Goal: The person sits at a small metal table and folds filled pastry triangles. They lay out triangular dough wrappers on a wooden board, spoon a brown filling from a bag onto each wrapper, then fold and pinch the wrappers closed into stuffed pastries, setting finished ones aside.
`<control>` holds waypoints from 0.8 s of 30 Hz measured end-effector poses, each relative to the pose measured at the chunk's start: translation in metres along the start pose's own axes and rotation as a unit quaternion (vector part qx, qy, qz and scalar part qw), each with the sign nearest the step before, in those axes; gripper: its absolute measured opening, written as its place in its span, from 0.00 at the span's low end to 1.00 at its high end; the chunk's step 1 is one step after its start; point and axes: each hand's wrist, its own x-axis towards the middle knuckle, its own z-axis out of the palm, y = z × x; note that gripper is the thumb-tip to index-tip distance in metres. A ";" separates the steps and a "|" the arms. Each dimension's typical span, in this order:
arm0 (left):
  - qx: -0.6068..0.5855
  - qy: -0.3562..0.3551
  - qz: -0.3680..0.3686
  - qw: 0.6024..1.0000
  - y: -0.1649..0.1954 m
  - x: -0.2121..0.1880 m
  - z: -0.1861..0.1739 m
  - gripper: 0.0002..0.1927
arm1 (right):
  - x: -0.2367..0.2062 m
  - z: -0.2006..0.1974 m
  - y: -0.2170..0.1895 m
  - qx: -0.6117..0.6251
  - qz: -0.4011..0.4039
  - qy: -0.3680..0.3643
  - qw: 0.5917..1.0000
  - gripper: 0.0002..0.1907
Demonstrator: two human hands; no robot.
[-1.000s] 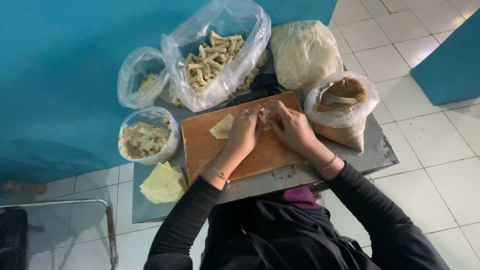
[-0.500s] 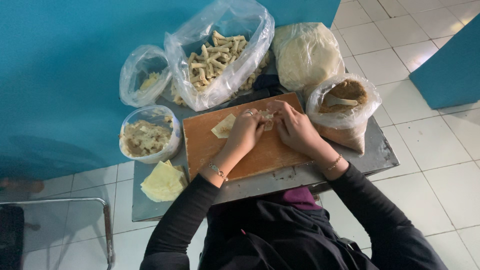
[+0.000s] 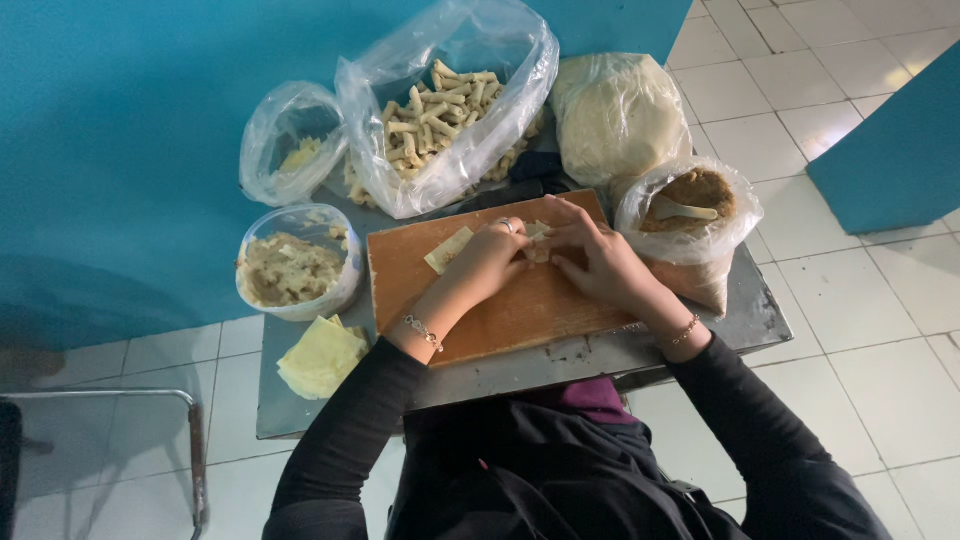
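Both hands meet over the wooden board [image 3: 480, 310]: the left hand [image 3: 490, 262] and right hand [image 3: 598, 262] each pinch a small dough wrapper [image 3: 538, 240] between fingertips; a loose wrapper piece [image 3: 449, 250] lies just left of the left grip.

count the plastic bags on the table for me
4. A small bag at the far left, a big bag of rolled sticks beside it, a closed bag of pale dough at the far right, and an open bag of brown filling nearer.
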 end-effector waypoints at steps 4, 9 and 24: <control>0.091 0.010 0.047 0.995 -0.002 0.000 0.009 0.04 | -0.001 -0.006 -0.001 0.036 0.002 -0.028 0.999 0.45; 0.117 0.016 0.048 0.992 -0.005 0.001 0.013 0.05 | -0.001 -0.009 -0.004 0.013 -0.001 -0.010 1.000 0.40; 0.036 0.057 -0.007 0.998 0.001 0.002 0.011 0.07 | 0.007 0.009 0.006 -0.055 -0.018 0.036 0.998 0.35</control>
